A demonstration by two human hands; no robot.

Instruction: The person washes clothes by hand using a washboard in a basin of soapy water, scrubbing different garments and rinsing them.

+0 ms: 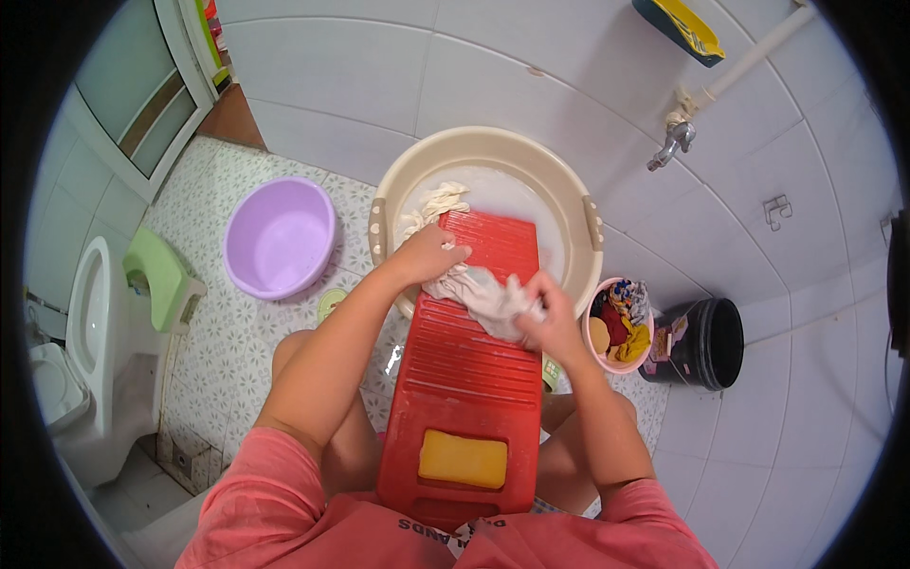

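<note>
A red plastic washboard [469, 363] slopes from my lap into a beige washtub [490, 146] of cloudy, soapy water. Across its ridges lies a wet, whitish cloth [480, 299], stretched between both hands. My left hand [430, 256] grips the cloth's upper left end near the tub's rim. On the right, the cloth's other end is bunched in my right hand [551, 313], which looks slightly blurred. Part of a cream-coloured fabric [437, 203] trails into the water beyond my left hand. A yellow soap bar [463, 459] sits in the board's recess close to me.
On the patterned tile floor stand a purple basin [281, 238] and a green stool [158, 281], left, near a white toilet [106, 334]. At right are a pink bucket of clothes [618, 327] and a black bucket [700, 345]. A metal tap [672, 146] juts from the wall.
</note>
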